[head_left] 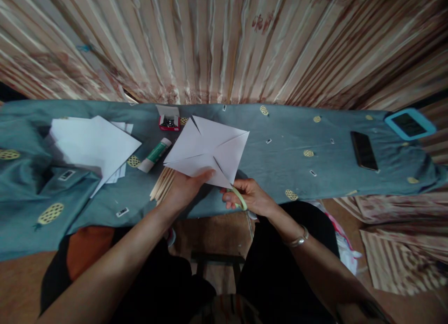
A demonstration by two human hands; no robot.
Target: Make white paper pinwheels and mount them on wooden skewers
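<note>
A white paper square is held over the table, with slits running from its corners toward the middle. My left hand grips its lower left edge, thumb on top and fingers hidden beneath. At the paper's lower corner my right hand is closed round the light green handles of scissors. The scissor blades are mostly hidden near the slit at that corner. Several thin wooden sticks lie just left of my left hand. Beyond them rests a green and white glue stick.
A stack of white paper sheets lies on the left. An open red box of small dark pieces sits behind the glue stick. A black phone and a blue-framed tablet are at the right. A pleated curtain hangs behind the cloth-covered table.
</note>
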